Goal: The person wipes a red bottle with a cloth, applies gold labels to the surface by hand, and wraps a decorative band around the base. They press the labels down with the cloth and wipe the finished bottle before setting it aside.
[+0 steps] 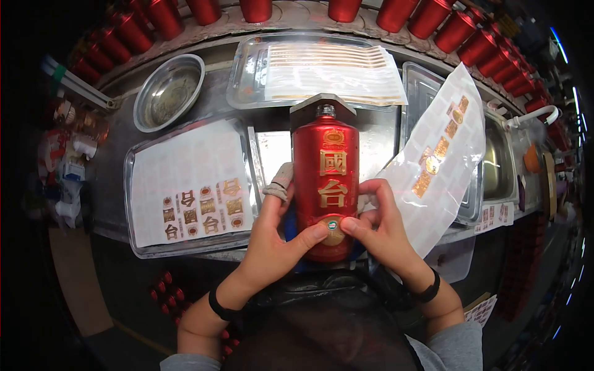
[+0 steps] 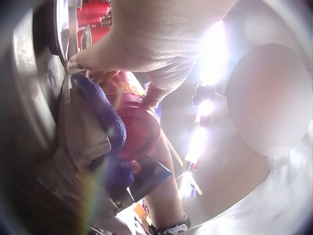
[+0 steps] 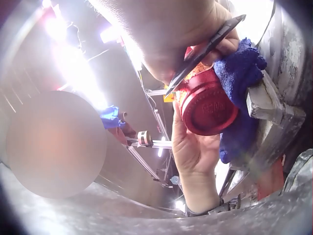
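A red bottle [image 1: 327,179] with raised gold characters lies tilted back, its neck away from me, over a blue cloth [image 3: 239,73]. My left hand [image 1: 272,238] grips its left side, thumb on the round gold decal [image 1: 333,231] low on the front. A grey wrap [image 1: 279,181] covers one left finger. From the other side my right hand [image 1: 387,226] holds the bottle, fingers bent and thumb tip at the same decal. In the right wrist view a dark flat strip [image 3: 205,54] shows at the right fingers; its kind cannot be made out.
A tray [image 1: 130,204] with a sheet of gold decals stands left, a metal bowl [image 1: 168,93] behind it. Another tray [image 1: 247,55] holds striped sheets. A long decal sheet [image 1: 442,148] leans right, near a sink [image 1: 498,157]. Red bottles [image 1: 396,13] line the back.
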The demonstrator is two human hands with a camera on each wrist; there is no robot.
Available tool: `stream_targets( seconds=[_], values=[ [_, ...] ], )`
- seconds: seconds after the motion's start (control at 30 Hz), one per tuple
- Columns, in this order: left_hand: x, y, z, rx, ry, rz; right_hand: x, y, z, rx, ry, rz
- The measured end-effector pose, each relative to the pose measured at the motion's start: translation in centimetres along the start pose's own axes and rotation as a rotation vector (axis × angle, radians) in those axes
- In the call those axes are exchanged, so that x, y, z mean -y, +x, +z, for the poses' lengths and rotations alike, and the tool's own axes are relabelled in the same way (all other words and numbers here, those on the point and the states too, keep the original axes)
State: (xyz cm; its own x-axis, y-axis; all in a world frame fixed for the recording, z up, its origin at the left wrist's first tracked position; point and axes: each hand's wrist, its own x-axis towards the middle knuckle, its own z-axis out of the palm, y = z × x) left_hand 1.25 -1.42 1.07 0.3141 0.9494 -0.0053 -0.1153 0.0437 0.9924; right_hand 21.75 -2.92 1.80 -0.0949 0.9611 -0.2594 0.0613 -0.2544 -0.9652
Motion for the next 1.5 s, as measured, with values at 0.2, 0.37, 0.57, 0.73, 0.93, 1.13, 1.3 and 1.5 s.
stream_targets(
  seconds=[0.2, 0.37, 0.57, 0.73, 0.93, 1.13, 1.3, 1.5],
  values=[
    [0.0, 0.1, -0.4, -0.010, 0.014, -0.004, 0.5, 0.1, 0.0, -0.013, -0.027, -0.019],
    [-0.3, 0.1, 0.6, -0.099, -0.006, -0.037, 0.4, 0.2, 0.5, -0.034, 0.032, -0.012],
    [-0.2, 0.1, 0.9, -0.118, -0.024, 0.007, 0.2, 0.3, 0.6, -0.039, 0.035, -0.046],
    [-0.1, -0.5, 0.6, -0.085, 0.077, 0.042, -0.1, -0.7, 0.5, -0.111, -0.045, -0.057],
    [0.0, -1.0, 1.1, -0.082, 0.119, 0.066, 0.4, -1.8, 0.9, -0.096, -0.169, -0.037],
    [0.0, -0.9, 1.2, -0.086, 0.107, 0.060, 0.2, -1.6, 1.0, -0.104, -0.173, -0.055],
    [0.0, -0.9, 1.3, -0.093, 0.096, 0.060, 0.1, -1.5, 0.9, -0.104, -0.174, -0.052],
    [0.4, -1.0, 1.3, -0.109, 0.101, 0.074, 0.1, -1.5, 1.1, -0.114, -0.176, -0.047]
  ],
)
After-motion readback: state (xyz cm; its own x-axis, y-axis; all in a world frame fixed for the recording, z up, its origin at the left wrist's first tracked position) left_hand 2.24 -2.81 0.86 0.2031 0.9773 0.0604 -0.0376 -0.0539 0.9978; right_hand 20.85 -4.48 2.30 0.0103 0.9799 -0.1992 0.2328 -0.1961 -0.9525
